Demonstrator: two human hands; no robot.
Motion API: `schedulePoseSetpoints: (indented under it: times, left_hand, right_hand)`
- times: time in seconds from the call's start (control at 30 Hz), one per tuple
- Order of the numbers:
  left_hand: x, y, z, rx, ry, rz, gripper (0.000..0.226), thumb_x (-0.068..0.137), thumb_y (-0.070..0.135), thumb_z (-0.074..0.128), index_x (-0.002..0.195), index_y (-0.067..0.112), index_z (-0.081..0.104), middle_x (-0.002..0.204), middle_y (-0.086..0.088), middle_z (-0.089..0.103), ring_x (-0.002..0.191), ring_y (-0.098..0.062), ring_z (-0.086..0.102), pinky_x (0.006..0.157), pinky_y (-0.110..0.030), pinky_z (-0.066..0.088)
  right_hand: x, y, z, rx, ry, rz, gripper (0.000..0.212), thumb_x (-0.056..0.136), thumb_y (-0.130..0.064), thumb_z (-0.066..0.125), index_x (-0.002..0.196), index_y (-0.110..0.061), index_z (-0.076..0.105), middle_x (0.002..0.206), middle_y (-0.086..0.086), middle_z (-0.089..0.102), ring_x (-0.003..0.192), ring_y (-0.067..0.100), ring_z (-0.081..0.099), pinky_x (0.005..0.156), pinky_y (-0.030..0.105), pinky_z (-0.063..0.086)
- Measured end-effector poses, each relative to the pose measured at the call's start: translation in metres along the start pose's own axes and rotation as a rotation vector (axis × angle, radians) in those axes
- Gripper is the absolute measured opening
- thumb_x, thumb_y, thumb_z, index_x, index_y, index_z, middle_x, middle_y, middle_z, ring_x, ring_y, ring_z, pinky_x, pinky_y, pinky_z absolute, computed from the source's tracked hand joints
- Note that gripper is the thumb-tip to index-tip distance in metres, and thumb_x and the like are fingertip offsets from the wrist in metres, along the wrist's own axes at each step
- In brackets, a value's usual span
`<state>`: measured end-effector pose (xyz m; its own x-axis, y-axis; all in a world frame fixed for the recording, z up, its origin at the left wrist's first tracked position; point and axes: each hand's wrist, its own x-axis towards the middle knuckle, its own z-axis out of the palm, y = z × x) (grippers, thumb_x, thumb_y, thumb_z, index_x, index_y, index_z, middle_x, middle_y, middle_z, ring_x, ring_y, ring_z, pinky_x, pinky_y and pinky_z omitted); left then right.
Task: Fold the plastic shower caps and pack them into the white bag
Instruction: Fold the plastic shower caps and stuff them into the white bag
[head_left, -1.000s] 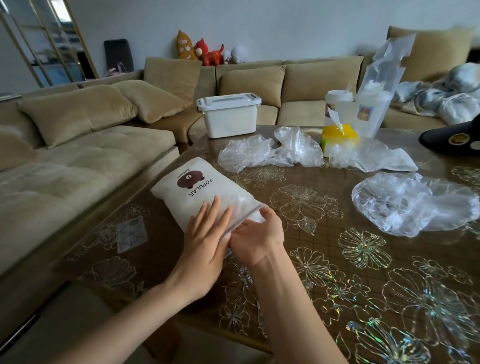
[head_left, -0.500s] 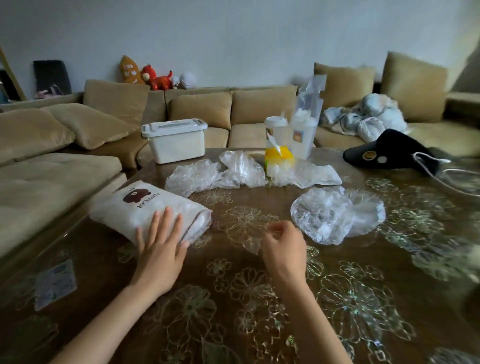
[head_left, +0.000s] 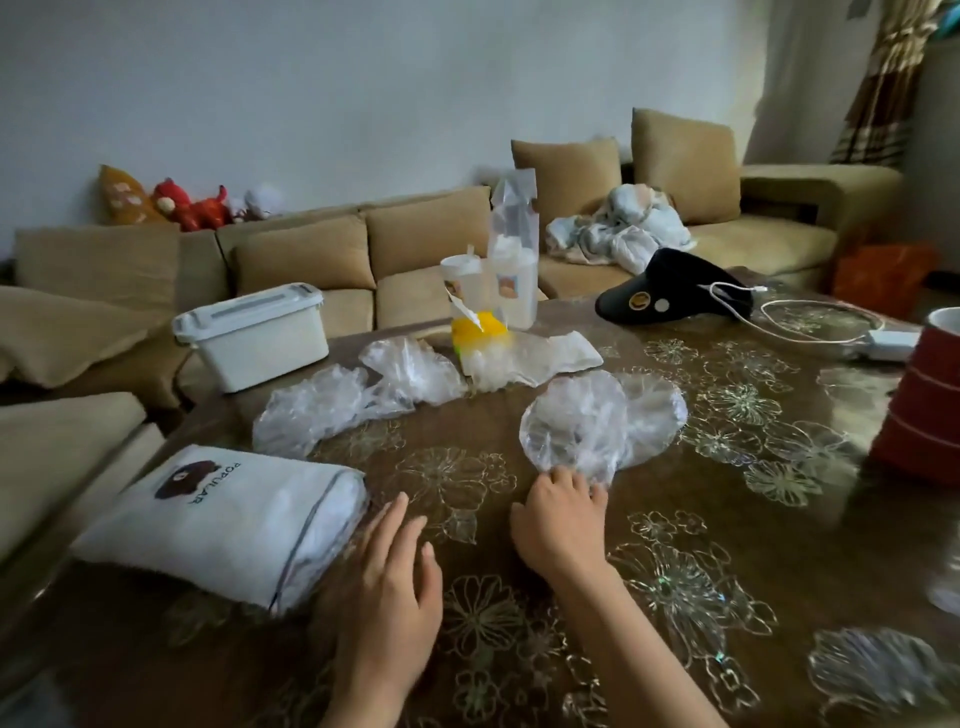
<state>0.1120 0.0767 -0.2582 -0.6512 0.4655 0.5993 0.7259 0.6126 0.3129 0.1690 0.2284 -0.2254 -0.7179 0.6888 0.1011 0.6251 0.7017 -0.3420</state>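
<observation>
Floral surface (head_left: 727, 525): L hand (head_left: 387, 597), grip apart, just right of white bag (head_left: 218, 519). R hand (head_left: 558, 525) touches near edge of shower cap (head_left: 576, 426); grip unclear.

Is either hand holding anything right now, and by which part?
The right hand has fingertips on the near rim of the clear shower cap; a closed grip cannot be told. The left hand holds nothing.
</observation>
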Motion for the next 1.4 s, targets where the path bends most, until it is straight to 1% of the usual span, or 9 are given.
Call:
schedulePoseSetpoints:
  times: [0.17, 0.33, 0.5, 0.63, 0.77, 0.97, 1.17, 1.3, 1.4]
  left_hand:
    - [-0.013, -0.015, -0.008, 0.009, -0.033, -0.139, 0.021, 0.087, 0.007, 0.061, 0.106, 0.003, 0.069, 0.123, -0.012, 0.062, 0.112, -0.03, 0.06, 0.094, -0.037, 0.038]
    - [-0.011, -0.005, -0.005, -0.107, -0.027, -0.181, 0.068, 0.096, 0.053, 0.019, 0.105, 0.009, 0.07, 0.117, -0.008, 0.066, 0.108, -0.023, 0.061, 0.095, -0.032, 0.041]
    - [-0.008, -0.014, -0.007, -0.241, 0.019, -0.291, 0.079, 0.089, 0.068, 0.021, 0.111, 0.008, 0.067, 0.119, -0.008, 0.065, 0.111, -0.025, 0.06, 0.097, -0.042, 0.044]
    - [0.002, -0.01, -0.013, -0.335, -0.077, -0.38, 0.041, 0.096, 0.037, 0.04, 0.126, 0.015, 0.058, 0.133, -0.004, 0.055, 0.121, -0.018, 0.049, 0.106, -0.035, 0.035]
    - [0.003, -0.013, -0.016, -0.252, -0.103, -0.277, 0.063, 0.093, 0.057, 0.022, 0.126, 0.019, 0.059, 0.13, 0.002, 0.058, 0.122, -0.016, 0.051, 0.103, -0.027, 0.033]
    - [-0.002, 0.008, -0.017, -0.165, -0.08, -0.101, 0.074, 0.087, 0.063, 0.019, 0.12, 0.013, 0.063, 0.117, -0.002, 0.066, 0.109, -0.019, 0.061, 0.09, -0.023, 0.039]
    - [-0.005, 0.002, -0.014, -0.089, -0.477, -0.12, 0.106, 0.064, 0.089, 0.006, 0.142, 0.024, 0.038, 0.15, 0.009, 0.032, 0.138, -0.008, 0.024, 0.113, -0.026, 0.014]
    - [0.001, -0.005, -0.005, -0.13, -0.377, -0.074, 0.039, 0.088, 0.052, 0.053, 0.114, 0.023, 0.057, 0.133, 0.006, 0.052, 0.126, -0.01, 0.042, 0.107, -0.029, 0.029]
    - [0.0, -0.007, -0.007, -0.285, -0.232, -0.103, 0.007, 0.088, 0.026, 0.063, 0.09, 0.024, 0.057, 0.091, 0.008, 0.065, 0.086, -0.008, 0.061, 0.075, -0.027, 0.048]
  right_hand:
    - [-0.013, -0.011, -0.008, 0.268, 0.117, -0.017, 0.026, 0.084, -0.006, 0.048, 0.106, -0.006, 0.062, 0.116, 0.009, 0.06, 0.108, 0.026, 0.053, 0.099, 0.035, 0.037]
    - [-0.022, 0.0, -0.051, 0.968, 0.054, -0.04, 0.021, 0.083, 0.0, 0.062, 0.1, -0.011, 0.066, 0.1, 0.0, 0.067, 0.093, 0.01, 0.062, 0.085, 0.024, 0.053]
    - [-0.032, 0.019, -0.08, 1.603, -0.108, 0.08, 0.018, 0.083, 0.004, 0.062, 0.091, -0.011, 0.066, 0.075, 0.003, 0.065, 0.065, 0.013, 0.061, 0.057, 0.027, 0.049]
    - [-0.025, 0.044, -0.065, 1.441, 0.012, 0.238, 0.021, 0.086, 0.004, 0.06, 0.102, -0.008, 0.065, 0.088, 0.009, 0.066, 0.078, 0.019, 0.06, 0.081, 0.043, 0.053]
    - [-0.027, 0.056, -0.035, 1.16, 0.056, 0.296, 0.022, 0.086, 0.0, 0.06, 0.108, -0.003, 0.062, 0.086, 0.002, 0.063, 0.075, 0.01, 0.058, 0.058, 0.013, 0.047]
    - [-0.02, 0.059, -0.029, 0.874, -0.043, 0.216, 0.026, 0.089, -0.023, 0.061, 0.109, -0.007, 0.063, 0.096, 0.003, 0.065, 0.087, 0.015, 0.061, 0.075, 0.027, 0.049]
    - [-0.03, 0.047, -0.022, 0.83, -0.264, 0.104, 0.009, 0.078, -0.002, 0.063, 0.07, -0.007, 0.063, 0.067, 0.003, 0.06, 0.061, 0.014, 0.057, 0.058, 0.03, 0.049]
    - [-0.023, 0.043, -0.023, 0.862, -0.228, 0.07, 0.018, 0.081, -0.015, 0.07, 0.068, -0.011, 0.059, 0.064, 0.0, 0.059, 0.057, 0.011, 0.053, 0.055, 0.026, 0.047]
    - [-0.022, 0.042, -0.024, 0.935, -0.163, 0.074, 0.029, 0.08, -0.023, 0.073, 0.065, -0.013, 0.051, 0.061, 0.002, 0.053, 0.057, 0.014, 0.048, 0.055, 0.028, 0.043]
